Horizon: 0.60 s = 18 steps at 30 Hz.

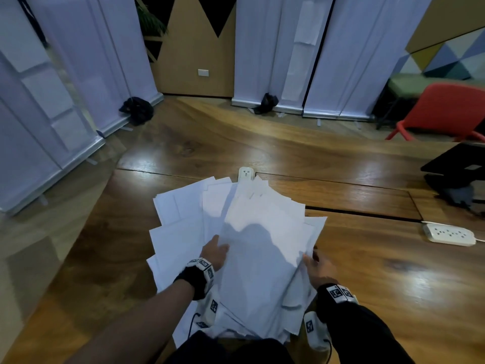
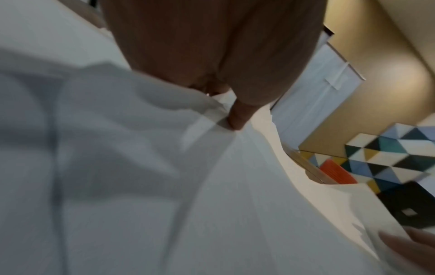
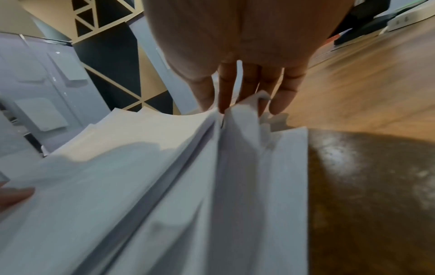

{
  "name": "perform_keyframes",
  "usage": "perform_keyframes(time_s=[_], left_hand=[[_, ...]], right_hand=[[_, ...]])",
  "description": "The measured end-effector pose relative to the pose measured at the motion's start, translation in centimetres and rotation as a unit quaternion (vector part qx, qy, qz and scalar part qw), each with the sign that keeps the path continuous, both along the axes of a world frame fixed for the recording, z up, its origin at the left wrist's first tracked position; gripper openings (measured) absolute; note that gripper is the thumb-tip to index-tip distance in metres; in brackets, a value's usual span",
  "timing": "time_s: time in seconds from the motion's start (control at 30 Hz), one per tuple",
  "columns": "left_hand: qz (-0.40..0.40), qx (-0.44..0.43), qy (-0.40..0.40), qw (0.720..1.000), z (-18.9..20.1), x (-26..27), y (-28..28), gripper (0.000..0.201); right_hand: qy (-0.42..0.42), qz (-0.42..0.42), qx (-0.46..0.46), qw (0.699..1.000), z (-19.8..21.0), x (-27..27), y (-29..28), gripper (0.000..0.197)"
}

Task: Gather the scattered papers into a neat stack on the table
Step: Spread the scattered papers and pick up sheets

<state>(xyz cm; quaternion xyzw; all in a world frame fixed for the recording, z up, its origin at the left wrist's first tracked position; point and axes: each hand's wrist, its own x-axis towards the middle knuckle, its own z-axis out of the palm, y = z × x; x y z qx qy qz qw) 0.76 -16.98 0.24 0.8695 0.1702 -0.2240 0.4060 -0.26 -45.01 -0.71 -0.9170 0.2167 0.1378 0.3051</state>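
Observation:
A loose pile of white papers (image 1: 262,232) lies fanned on the wooden table (image 1: 380,285) in front of me. A thick bundle of it is tilted up between my hands, while more sheets (image 1: 178,232) lie flat to the left. My left hand (image 1: 215,252) grips the bundle's left edge. The left wrist view shows its thumb (image 2: 237,119) pressing on the paper (image 2: 141,186), with the fingers hidden under it. My right hand (image 1: 313,261) pinches the right edge. In the right wrist view its fingers (image 3: 282,96) reach over the uneven sheet edges (image 3: 164,186).
A white power strip (image 1: 450,234) lies on the table to the right, and a white socket (image 1: 246,174) sits just beyond the pile. A black laptop on a stand (image 1: 459,166) is at the far right, a red chair (image 1: 446,111) behind it. White banners (image 1: 78,74) stand along the back and left.

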Motion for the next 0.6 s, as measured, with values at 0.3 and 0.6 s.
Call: perform_keyframes(time_s=[0.3,0.6], left_hand=[[0.149,-0.011,-0.045,0.988,-1.5,-0.8,1.3,0.035],[0.216,0.043,-0.045,0.974,-2.1,0.0,1.2,0.088]], right_hand=[[-0.018,-0.118,-0.056,0.991,0.7,1.1,0.2,0.039],[0.035,-0.081,0.044,0.995,1.1,2.1,0.8,0.027]])
